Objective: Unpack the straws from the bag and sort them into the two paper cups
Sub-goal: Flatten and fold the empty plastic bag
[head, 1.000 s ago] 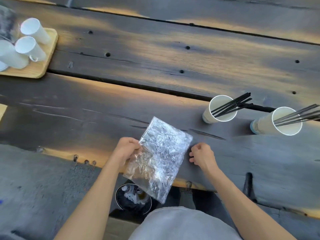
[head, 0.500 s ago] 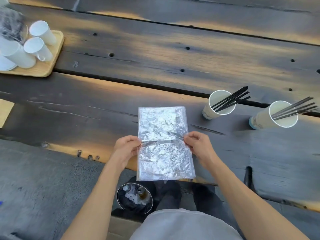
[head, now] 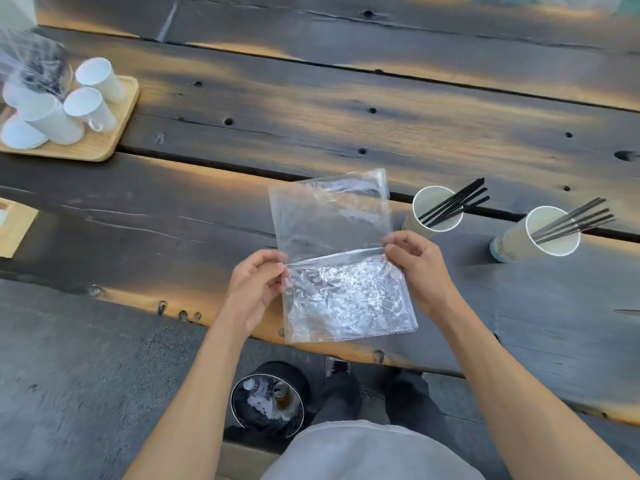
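Note:
A clear crinkled plastic bag point(head: 341, 258) is held flat over the near edge of the wooden table; I see no straws inside it. My left hand point(head: 254, 289) pinches its left edge and my right hand point(head: 417, 268) pinches its right edge, both at a crease across the middle. To the right stand two paper cups. The nearer cup point(head: 433, 211) holds several black straws point(head: 455, 202). The far-right cup point(head: 540, 233) holds several dark grey straws point(head: 571, 220). All straws lean to the right.
A light wooden tray point(head: 100, 147) at the far left carries several white cups and a plastic bag of dark items. On the floor beside my feet below the table edge stands a black bin point(head: 268, 403) with rubbish. A tan board point(head: 15, 226) lies at the left edge.
The bag hung crumpled from my left hand a second ago. My right hand took its other edge, and both hands have spread it flat and lifted its top.

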Tool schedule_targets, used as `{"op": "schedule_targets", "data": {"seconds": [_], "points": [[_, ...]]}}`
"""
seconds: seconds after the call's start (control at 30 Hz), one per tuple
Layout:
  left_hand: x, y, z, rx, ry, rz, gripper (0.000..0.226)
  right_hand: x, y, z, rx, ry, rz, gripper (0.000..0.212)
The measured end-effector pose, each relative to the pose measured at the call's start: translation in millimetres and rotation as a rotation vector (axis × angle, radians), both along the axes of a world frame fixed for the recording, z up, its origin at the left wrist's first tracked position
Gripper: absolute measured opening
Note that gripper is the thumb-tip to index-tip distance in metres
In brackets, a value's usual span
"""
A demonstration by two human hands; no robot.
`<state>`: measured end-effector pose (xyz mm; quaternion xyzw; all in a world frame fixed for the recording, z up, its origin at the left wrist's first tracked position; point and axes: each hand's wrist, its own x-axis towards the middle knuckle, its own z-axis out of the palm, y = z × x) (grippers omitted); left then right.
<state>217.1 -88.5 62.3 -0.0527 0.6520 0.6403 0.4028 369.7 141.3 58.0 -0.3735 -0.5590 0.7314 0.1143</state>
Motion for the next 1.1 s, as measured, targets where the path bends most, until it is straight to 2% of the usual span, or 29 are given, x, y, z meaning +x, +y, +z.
{"op": "schedule_targets", "data": {"seconds": [0.13,0.3,0.43,0.5,0.57,0.67,0.8,0.93,1.03,1.1], "points": [[1.4,-2.7,4.1,0.053,-0.001,0.026,0.022,1.4,-2.5,5.6,-0.079,0.046,-0.004,0.02],[7.0,-1.0,9.7,0.008,0.068,0.057,0.023,5.7,-2.2,7.9,-0.121,0.117,-0.003,0.029],[14.1,-1.8,12.9,-0.005,0.09,0.044,0.009,11.2,-3.8,9.8,-0.014,0.063,0.05,0.011],[20.8,-0.4,14.0,-0.024,0.147,0.049,0.018,12.8,-5.5,11.2,0.003,0.058,0.034,0.023],[27.5,2.8,15.4,0.01,0.173,0.096,0.025,14.7,-4.8,12.5,-0.102,0.081,0.058,0.032],[38.4,7.9,18.0,0.031,0.157,0.222,0.032,20.9,-3.7,16.7,-0.217,0.032,0.239,0.027],[54.2,10.8,26.0,0.058,0.12,0.382,0.036,26.1,-1.3,21.5,-0.151,-0.021,0.396,0.012],[78.6,-4.5,26.8,0.039,-0.016,0.304,0.045,21.0,-0.1,22.9,-0.054,-0.018,0.401,0.025],[111.5,-21.0,24.4,0.006,-0.057,0.211,0.032,13.4,-6.3,21.7,-0.075,0.002,0.44,0.029],[133.4,-32.2,21.5,-0.019,-0.061,0.285,0.016,8.1,-13.5,21.1,-0.103,-0.002,0.461,0.023]]}}
